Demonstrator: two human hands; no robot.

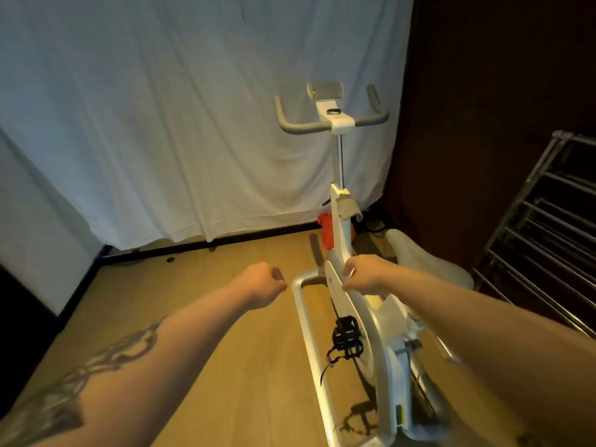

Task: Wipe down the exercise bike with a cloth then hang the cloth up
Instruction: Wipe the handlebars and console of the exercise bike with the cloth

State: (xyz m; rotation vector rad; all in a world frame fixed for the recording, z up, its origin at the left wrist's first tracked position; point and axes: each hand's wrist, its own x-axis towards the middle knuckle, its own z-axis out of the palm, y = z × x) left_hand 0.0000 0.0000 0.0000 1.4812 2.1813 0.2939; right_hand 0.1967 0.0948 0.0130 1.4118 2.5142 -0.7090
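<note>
Looking down at a white exercise bike [346, 295] standing on a wooden floor [225, 350], handlebars [332, 122] at the far end against a pale hanging sheet [161, 124].

Right hand [364, 275]: fingers curled round the edge of the bike's white frame, just below the sloping front post. Whether a cloth lies under this hand cannot be told.

Left hand [263, 285]: fingers curled into a loose fist, holding nothing, hanging in the air just left of the frame and apart from it. Dark tattoo on the left forearm.

A crumpled grey-beige cloth [348, 206] is draped over the frame near the foot of the handlebar post, well above both hands.

Other details: black pedal [346, 337] with a strap on the near side of the flywheel cover; red part [327, 232] on the left of the front post; small yellow-green label [400, 414] low on the frame, writing too blurred to read. No brand readable anywhere.

A metal drying rack [548, 221] stands at the right edge, against a dark wall.
</note>
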